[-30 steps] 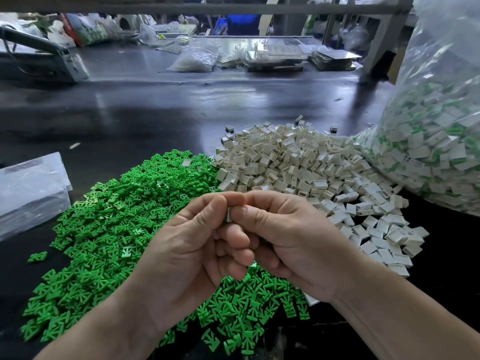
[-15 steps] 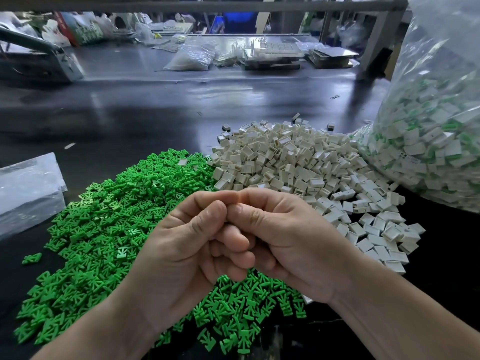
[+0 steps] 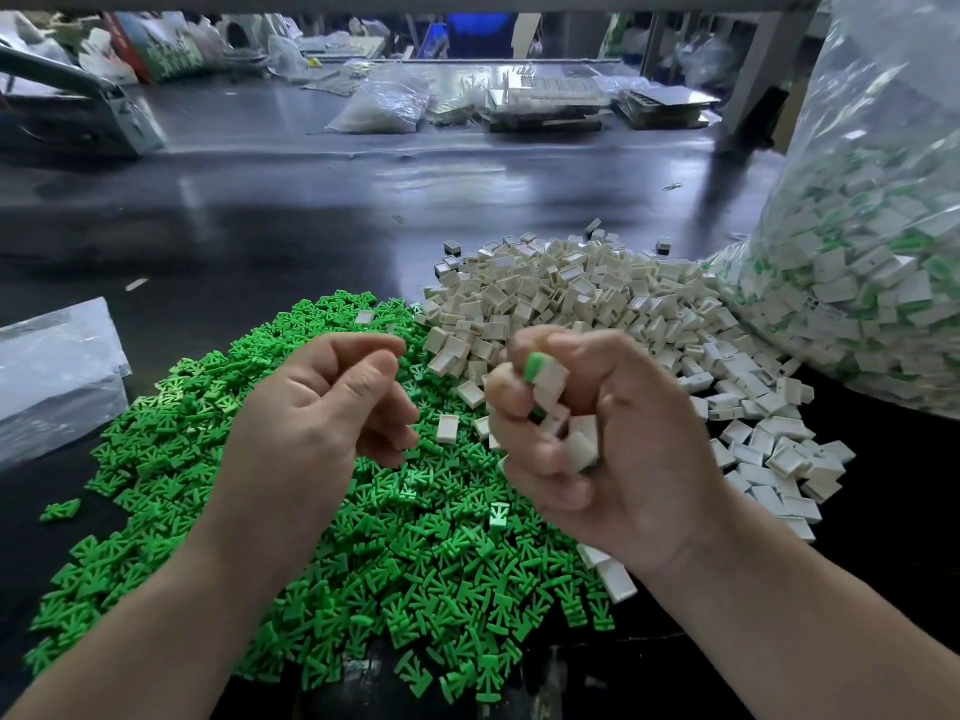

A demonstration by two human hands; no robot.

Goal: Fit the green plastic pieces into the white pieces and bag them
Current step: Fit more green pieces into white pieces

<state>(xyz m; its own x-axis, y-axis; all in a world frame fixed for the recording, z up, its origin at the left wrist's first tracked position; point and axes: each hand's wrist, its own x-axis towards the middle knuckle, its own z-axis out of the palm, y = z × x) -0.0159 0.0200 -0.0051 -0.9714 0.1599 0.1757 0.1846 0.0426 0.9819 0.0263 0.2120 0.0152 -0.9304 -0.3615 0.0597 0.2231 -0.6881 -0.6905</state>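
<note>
the right hand (image 3: 597,433), above the right edge of the green pile (image 3: 363,537), clutches several white pieces (image 3: 576,439), one with a green piece (image 3: 534,367) fitted, likely gathering a handful for the bag (image 3: 883,262) beyond the pile. the left hand (image 3: 322,407) hovers over the pile, loosely curled and empty, probably ready to pick another.

Bare left hand (image 3: 311,423) and right hand (image 3: 623,459), bare forearms (image 3: 156,615), short-nailed fingers (image 3: 361,381).
</note>
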